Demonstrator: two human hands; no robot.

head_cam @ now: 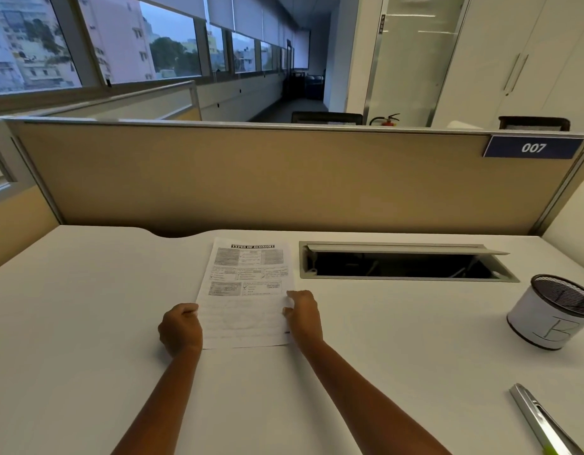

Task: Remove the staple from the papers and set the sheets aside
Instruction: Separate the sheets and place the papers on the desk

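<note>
Left hand (180, 326) and right hand (303, 315) pinching sides of the papers (244, 290), white desk (87, 307), tan partition (251, 178), windows (172, 50) beyond

an open-plan office is shown. a white desk (87, 323) is closed off on its far side by a tan partition panel (251, 178), to which a blue plate marked 007 (533, 147) is fixed at the right. a cable hatch (405, 262) is set into the desk. beyond, a window row (120, 44) is seen far left and tall white cupboards (530, 60) far right.
</note>
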